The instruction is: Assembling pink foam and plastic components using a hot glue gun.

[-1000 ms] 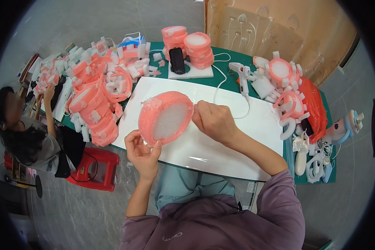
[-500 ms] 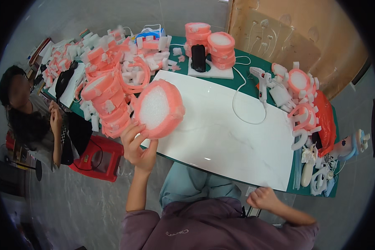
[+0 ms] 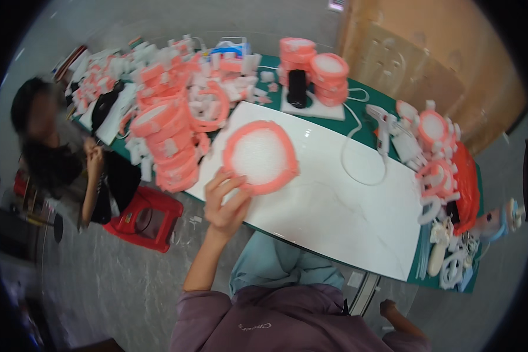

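Note:
My left hand [image 3: 227, 202] grips the lower left rim of a round foam disc [image 3: 259, 158], white in the middle with a pink foam band around it. Fingers and thumb are closed on the band, and the disc is held up over the white board [image 3: 334, 229], its flat face showing. Down beside my body, off the table's near edge, my right hand [image 3: 388, 308] is curled closed; it looks small and dim, and no object shows in it.
Left of the board stands a stack of pink-banded discs [image 3: 167, 141] beside heaped foam scraps. Behind are more disc stacks [image 3: 330, 76] and a black case [image 3: 297, 88]. A corded glue gun [image 3: 381, 126] lies right. A person [image 3: 47, 152] sits left near a red stool [image 3: 146, 217].
My left hand has moved right with the disc, turning its face more toward me. My right hand has dropped lower, away from the table edge. The whole view has shifted slightly.

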`<state>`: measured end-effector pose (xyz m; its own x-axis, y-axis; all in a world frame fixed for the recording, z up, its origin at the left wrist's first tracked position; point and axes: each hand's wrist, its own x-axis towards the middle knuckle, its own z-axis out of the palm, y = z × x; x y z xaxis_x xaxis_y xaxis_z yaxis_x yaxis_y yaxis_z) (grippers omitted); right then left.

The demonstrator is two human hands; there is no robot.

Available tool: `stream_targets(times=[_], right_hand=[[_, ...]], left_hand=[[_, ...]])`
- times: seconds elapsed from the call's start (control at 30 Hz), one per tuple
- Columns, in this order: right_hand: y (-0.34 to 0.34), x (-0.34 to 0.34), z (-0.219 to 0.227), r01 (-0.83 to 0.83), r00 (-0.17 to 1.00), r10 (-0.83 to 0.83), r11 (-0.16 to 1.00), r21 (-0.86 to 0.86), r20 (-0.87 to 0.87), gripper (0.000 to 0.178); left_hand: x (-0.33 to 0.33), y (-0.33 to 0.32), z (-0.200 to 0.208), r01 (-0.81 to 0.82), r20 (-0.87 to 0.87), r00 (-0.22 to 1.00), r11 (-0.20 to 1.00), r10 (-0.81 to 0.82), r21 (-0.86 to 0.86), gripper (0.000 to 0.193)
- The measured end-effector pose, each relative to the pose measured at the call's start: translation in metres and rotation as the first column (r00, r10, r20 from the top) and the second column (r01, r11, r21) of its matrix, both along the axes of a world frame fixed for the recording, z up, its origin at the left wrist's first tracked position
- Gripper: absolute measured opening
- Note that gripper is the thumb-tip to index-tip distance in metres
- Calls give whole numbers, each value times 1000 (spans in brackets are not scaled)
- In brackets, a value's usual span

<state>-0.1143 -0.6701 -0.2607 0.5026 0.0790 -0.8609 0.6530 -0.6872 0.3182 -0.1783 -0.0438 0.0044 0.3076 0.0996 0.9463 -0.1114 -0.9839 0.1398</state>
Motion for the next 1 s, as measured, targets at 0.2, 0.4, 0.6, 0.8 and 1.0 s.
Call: stream_targets(times=[0.2,0.4,0.6,0.8,1.0], right_hand=[[99,9,57,-94,973,67,989,-114,-223,23],[189,7,155,-92,887,89,996,17,-454,26],[281,61,287,284,772,382,507,814,-508,26],[344,165,301,-385,892,-370,-325,864,258,26],[377,283,215,-359,542,-839,-292,887,-57,46]], left_hand=[[6,-2,3,135,-22,990,990,-136,-42,36],[13,-7,-7,234,-200,920,881,-338,-412,50],[41,9,-29,298,-144,841,669,-522,-681,45],[87,21,-13,241,-53,755,351,-654,-905,47],[145,32,9,251,-160,746,495,-646,-832,55]])
